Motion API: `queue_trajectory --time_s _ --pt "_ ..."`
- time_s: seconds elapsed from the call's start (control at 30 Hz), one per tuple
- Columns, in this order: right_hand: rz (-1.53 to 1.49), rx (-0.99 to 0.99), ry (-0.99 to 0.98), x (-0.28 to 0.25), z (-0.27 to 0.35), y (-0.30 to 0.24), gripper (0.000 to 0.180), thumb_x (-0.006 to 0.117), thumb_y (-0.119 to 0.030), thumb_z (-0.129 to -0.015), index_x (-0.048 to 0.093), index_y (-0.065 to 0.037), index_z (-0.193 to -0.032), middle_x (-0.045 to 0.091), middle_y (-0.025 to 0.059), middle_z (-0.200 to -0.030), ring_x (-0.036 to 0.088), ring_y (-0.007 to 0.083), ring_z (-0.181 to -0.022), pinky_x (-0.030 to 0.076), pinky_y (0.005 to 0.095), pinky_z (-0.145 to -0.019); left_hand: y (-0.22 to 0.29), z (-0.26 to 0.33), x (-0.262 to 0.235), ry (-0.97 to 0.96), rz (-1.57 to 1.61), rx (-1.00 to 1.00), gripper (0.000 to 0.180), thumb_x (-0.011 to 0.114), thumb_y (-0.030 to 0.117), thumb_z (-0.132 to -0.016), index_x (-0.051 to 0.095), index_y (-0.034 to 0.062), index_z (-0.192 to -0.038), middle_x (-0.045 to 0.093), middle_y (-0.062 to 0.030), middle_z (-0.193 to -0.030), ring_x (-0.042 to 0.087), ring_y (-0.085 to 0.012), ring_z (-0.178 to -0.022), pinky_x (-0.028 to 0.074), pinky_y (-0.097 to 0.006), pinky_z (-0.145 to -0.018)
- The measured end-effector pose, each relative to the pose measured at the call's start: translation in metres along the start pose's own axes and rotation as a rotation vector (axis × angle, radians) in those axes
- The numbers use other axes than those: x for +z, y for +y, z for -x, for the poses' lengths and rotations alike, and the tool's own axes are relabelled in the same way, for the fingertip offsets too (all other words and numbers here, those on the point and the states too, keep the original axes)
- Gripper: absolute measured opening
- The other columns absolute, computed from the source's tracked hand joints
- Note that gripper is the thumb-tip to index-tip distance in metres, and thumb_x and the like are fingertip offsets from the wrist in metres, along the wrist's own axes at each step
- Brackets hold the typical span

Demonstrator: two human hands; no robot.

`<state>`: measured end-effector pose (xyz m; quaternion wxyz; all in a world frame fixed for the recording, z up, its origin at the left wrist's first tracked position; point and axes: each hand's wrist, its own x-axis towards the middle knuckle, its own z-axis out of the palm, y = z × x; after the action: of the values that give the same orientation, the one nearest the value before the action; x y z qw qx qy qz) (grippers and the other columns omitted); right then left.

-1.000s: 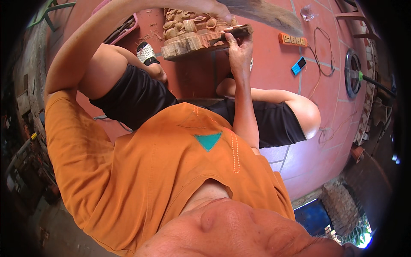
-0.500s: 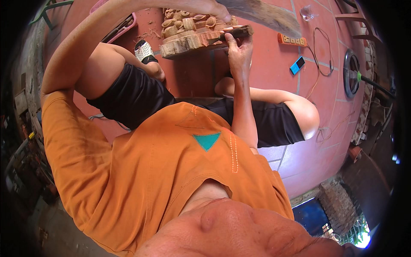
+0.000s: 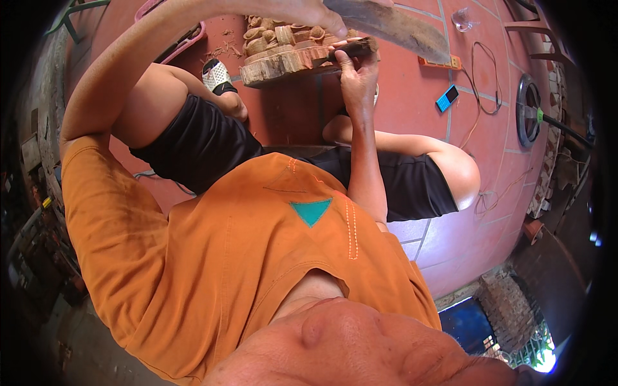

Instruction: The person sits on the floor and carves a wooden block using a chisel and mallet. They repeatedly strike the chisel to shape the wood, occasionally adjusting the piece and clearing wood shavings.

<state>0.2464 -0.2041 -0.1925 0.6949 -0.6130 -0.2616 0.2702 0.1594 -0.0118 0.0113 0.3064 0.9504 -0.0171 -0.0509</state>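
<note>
A carved wooden block [image 3: 283, 64] with rounded relief and a rough, flat near edge sits in front of me at the top. My right hand [image 3: 358, 67] is wrapped around a dark-handled chisel [image 3: 354, 49], its worn butt pointing right and its front end against the block's right side. Above it, my left hand [image 3: 325, 18] reaches across from the left, closed on a flat wooden mallet [image 3: 399, 31]. The mallet extends to the right, over and beyond the chisel's butt; whether they touch I cannot tell. The picture's top edge cuts off part of the left hand.
On the red tiles to the right lie an orange power strip [image 3: 450, 62] with its cable, a blue phone [image 3: 447, 98] and a clear plastic cup [image 3: 462, 20]. A round fan [image 3: 529, 110] stands farther right. A pink basket [image 3: 187, 42] and wood shavings [image 3: 225, 48] are at upper left.
The mallet has come slightly down and nearer, now covering part of the power strip. My left hand moved with it; the right hand and chisel stay nearly in place.
</note>
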Motion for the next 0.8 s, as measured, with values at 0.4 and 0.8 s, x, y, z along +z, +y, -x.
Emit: queue_trajectory --time_s 0.4,0.8 --pt "0.244 -0.079 -0.02 0.012 0.005 -0.01 0.02 0.069 0.001 -0.094 0.059 -0.001 -0.112 0.074 0.0107 -0.101 0.071 0.0201 -0.089 0.055 0.0323 -0.078 -0.032 0.004 0.032 0.086 0.016 0.291 0.071 0.072 0.019 -0.087 0.046 0.0084 -0.152 0.071 -0.0236 -0.112 0.071 -0.0337 -0.099 0.055 -0.044 -0.089" --pt "0.043 0.004 -0.014 0.007 -0.001 0.009 0.018 0.068 -0.001 -0.096 0.059 -0.002 -0.111 0.072 0.0106 -0.101 0.07 0.0183 -0.093 0.055 0.0318 -0.082 0.008 0.007 0.004 0.0 0.102 -0.037 0.07 0.071 0.019 -0.086 0.047 0.0092 -0.152 0.071 -0.0241 -0.104 0.071 -0.0372 -0.09 0.055 -0.044 -0.083"
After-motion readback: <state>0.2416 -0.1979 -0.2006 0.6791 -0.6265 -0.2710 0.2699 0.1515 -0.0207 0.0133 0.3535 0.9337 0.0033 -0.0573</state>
